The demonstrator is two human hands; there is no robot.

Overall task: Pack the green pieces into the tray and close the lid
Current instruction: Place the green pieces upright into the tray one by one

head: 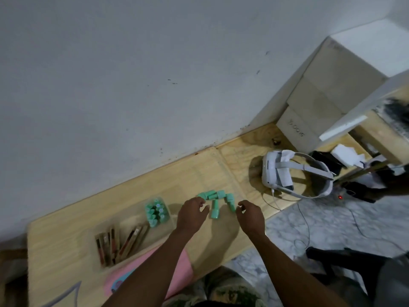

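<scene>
Several loose mint-green pieces (218,201) lie in a small cluster on the wooden table (192,171). My left hand (192,212) hovers at the cluster's left edge and my right hand (250,216) at its right edge. Both have loosely curled fingers, and I see nothing held in either. To the left stands a clear plastic tray (130,220). Its far compartment holds several green pieces (156,211) standing upright, and its near part holds brown sticks (119,242). I cannot make out a lid.
A white headset (287,173) with a cable (303,218) lies at the right. White boxes (309,120) are stacked in the far right corner against the wall. A pink sheet (155,273) overhangs the table's near edge. A black chair (332,255) stands on the tiled floor.
</scene>
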